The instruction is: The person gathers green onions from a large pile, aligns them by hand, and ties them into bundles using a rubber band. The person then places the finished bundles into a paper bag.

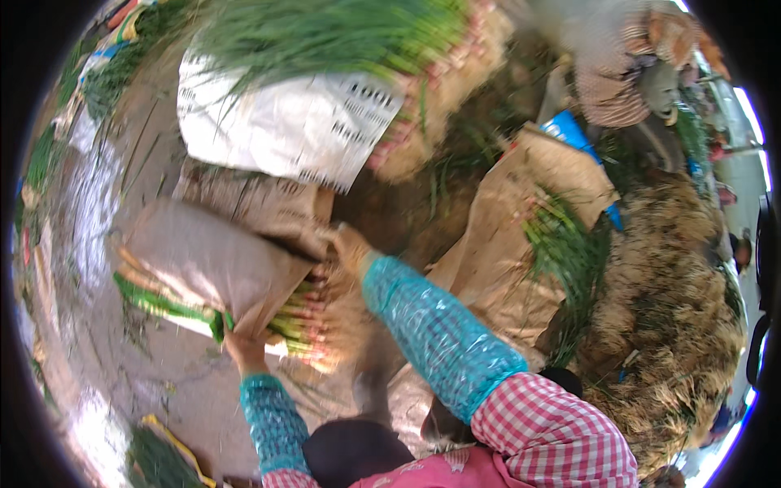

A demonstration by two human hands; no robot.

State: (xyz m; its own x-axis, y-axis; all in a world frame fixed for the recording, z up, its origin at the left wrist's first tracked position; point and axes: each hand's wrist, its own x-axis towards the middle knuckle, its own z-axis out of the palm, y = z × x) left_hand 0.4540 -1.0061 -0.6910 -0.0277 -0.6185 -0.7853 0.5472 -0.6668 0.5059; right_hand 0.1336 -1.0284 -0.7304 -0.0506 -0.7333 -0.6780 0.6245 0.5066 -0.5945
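Observation:
A bundle of green onions (305,314) with pinkish stems and pale roots lies before me, partly covered by brown paper (213,256). At the paper's near edge, my left hand (244,351) grips it, close to a green strip (218,326). My right hand (351,247) is at the far corner of the paper near the roots; blur hides whether its fingers hold the paper. Blue plastic sleeve covers are on both forearms. Beyond the bundle, another brown paper piece (262,198) lies under the edge of a white printed sack (274,128).
A big pile of green onions (341,36) rests on the white sack. To the right are brown paper (482,262) with loose green onions (561,256) and a heap of rooty onions (659,293). Another person (610,91) is at the upper right. Greens (161,460) lie lower left.

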